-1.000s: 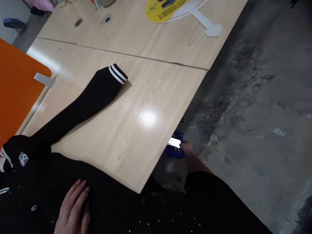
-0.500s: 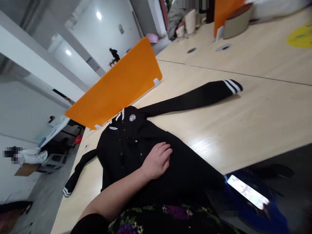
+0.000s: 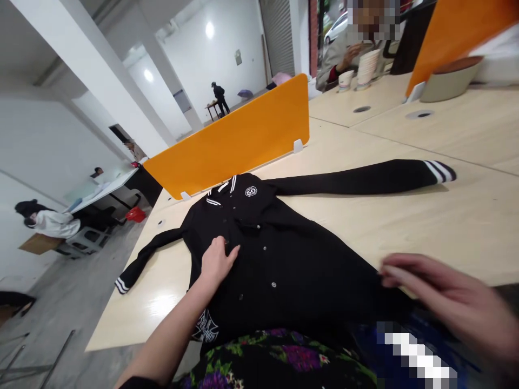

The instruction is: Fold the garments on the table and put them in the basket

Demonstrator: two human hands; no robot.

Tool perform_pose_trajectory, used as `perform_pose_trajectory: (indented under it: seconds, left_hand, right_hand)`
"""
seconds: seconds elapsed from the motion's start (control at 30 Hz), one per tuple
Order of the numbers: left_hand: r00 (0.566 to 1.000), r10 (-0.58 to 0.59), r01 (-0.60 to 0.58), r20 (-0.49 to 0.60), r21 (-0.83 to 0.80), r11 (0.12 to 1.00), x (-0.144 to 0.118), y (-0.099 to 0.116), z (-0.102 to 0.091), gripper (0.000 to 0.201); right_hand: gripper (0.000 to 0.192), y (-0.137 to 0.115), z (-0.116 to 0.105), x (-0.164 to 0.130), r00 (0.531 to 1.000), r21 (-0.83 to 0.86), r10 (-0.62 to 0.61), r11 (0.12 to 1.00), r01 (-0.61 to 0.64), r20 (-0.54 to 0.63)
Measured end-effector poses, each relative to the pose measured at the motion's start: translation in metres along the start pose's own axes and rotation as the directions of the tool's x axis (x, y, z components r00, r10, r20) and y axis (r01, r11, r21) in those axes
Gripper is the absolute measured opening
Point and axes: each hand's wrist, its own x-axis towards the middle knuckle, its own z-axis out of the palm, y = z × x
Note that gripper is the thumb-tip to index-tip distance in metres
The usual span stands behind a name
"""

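A black button-front jacket [image 3: 320, 254] with white-striped collar and cuffs lies face up, its sleeves spread to both sides. A round white badge [image 3: 251, 191] marks its chest, and a white emblem [image 3: 207, 327] shows low on the left. Curled over the front opening, my left hand [image 3: 218, 262] pinches black fabric between thumb and fingers. My right hand [image 3: 441, 297] is blurred beside the jacket's right edge. Its thumb and fingertips are pressed together; what lies between them is hard to see.
The jacket rests on a pale wooden table [image 3: 405, 221] with an orange divider [image 3: 239, 143] behind the collar. Paper cups [image 3: 367, 70] and a beige container [image 3: 451, 81] stand at the back right, near a seated person. Bright blurred blocks [image 3: 421, 354] cover something at lower right.
My left hand has gone from lying flat on the jacket to pinching its front, further left. My right hand has come into clear view at the jacket's right edge. The camera view has shifted.
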Motion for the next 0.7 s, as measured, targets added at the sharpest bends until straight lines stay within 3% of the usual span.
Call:
perform_pose_trajectory:
  seconds: [0.07,0.17,0.27,0.37,0.43,0.6,0.7]
  left_hand:
    - [0.984,-0.11,0.103,0.138,0.058,0.993,-0.002,-0.014,0.005,0.032]
    - [0.969,-0.161,0.175,0.189,-0.061,0.983,-0.001,-0.023,0.015,0.012]
    - [0.962,-0.191,0.242,0.197,-0.279,0.929,0.003,-0.03,0.021,0.009]
    - [0.956,-0.198,0.271,0.218,-0.393,0.879,0.003,-0.039,0.025,0.014]
    - [0.955,-0.193,0.276,0.225,-0.439,0.855,0.001,-0.042,0.028,0.019]
    - [0.958,-0.204,0.27,0.201,-0.396,0.878,0.003,-0.037,0.03,0.014]
    - [0.964,-0.19,0.24,0.187,-0.302,0.923,0.006,-0.032,0.029,0.009]
  right_hand:
    - [0.028,-0.029,0.031,0.015,0.956,0.051,-0.123,0.992,0.113,0.266]
    - [0.022,-0.067,0.08,0.028,0.764,-0.007,-0.268,0.942,0.336,0.587]
    - [0.017,-0.085,0.124,0.033,0.648,-0.18,-0.253,0.832,0.524,0.719]
    - [0.02,-0.088,0.15,0.037,0.581,-0.316,-0.161,0.708,0.631,0.798]
    - [0.018,-0.088,0.157,0.039,0.582,-0.355,-0.101,0.703,0.615,0.807]
    - [0.005,-0.089,0.16,0.041,0.672,-0.455,0.008,0.742,0.493,0.741]
    - [0.018,-0.089,0.16,0.043,0.718,-0.513,0.059,0.74,0.435,0.694]
